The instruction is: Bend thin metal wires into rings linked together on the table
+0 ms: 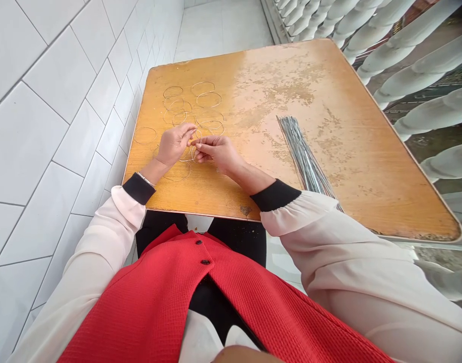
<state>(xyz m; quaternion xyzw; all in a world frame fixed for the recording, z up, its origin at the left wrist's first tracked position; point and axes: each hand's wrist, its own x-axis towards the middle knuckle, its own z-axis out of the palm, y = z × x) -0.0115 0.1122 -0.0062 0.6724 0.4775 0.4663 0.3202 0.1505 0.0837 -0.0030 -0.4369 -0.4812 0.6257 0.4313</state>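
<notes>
My left hand (173, 146) and my right hand (219, 153) meet over the left part of the wooden table, fingertips close together. Both pinch a thin wire ring (199, 135), whose curve shows between the fingers; whether its ends are joined is too small to tell. Several thin wire rings lie flat beyond my hands, among them a ring (209, 99) and a darker ring (173, 92). Another wire ring (145, 134) rests to the left of my left hand. Right of my right hand lies a bundle of straight grey wires (306, 156).
The worn wooden table (351, 121) has peeling varnish and a rounded front right corner. A white tiled wall (57, 101) runs close along the left. White balusters (415, 96) stand along the right side.
</notes>
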